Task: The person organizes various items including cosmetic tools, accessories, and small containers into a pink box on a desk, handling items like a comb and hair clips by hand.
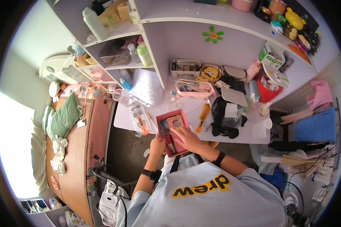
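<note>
A pink open-topped box (pixel 158 119) is held at the front edge of the desk, near my body. My left hand (pixel 157 145) grips its left wall. My right hand (pixel 189 140) reaches over the right side, its fingers resting on a flat pink case (pixel 174 120) with a greyish window. Whether those fingers grip the case cannot be made out. Small items, among them a red-handled object (pixel 168 138), lie in the left part of the box. Just right of the box is an orange comb-like object (pixel 202 117); to its left lies a clear plastic package (pixel 138 116) with an orange piece.
On the white desk (pixel 193 106) stand a pink pencil case (pixel 194 88) and a white basket (pixel 185 66). Black plastic bags (pixel 219 124) and a red container (pixel 268 89) crowd the right side. Shelves (pixel 156 52) rise behind; a bed (pixel 74 153) is at left, a fan (pixel 293 195) lower right.
</note>
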The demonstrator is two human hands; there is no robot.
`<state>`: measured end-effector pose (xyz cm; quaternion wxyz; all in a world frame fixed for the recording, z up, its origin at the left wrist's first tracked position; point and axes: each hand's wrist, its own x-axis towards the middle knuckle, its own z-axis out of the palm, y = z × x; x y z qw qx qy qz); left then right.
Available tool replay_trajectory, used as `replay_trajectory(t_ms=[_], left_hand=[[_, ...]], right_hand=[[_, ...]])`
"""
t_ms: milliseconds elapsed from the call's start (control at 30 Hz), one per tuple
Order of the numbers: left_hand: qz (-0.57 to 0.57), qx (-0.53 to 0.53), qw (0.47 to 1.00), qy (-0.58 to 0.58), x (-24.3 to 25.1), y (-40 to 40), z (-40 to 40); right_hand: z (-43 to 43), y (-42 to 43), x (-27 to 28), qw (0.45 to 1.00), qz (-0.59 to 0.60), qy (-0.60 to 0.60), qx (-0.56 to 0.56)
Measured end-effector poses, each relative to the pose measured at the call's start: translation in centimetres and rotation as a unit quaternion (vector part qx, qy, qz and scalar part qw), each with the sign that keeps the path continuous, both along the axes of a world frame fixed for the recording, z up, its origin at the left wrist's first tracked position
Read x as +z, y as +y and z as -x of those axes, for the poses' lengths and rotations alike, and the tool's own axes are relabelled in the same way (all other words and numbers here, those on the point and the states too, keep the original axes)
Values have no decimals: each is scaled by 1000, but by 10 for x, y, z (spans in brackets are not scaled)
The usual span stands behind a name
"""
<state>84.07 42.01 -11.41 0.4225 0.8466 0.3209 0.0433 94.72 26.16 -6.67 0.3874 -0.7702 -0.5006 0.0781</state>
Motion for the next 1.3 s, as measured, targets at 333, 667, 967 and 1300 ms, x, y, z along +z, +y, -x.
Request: replay_trajectory(t_ms=[333,667,967,1300], left_hand=[[69,230,969,62,12,90,111],[53,310,947,63,4,177,207],[94,292,949,67,-17,231,212],[141,170,973,65,-17,253,158]], right_hand=[[-8,73,-95,982,123,135,-50],[24,248,-159,963,186,132,-142],[17,272,-216,929,271,49,-247],[1,221,-123,770,-18,596,-229]])
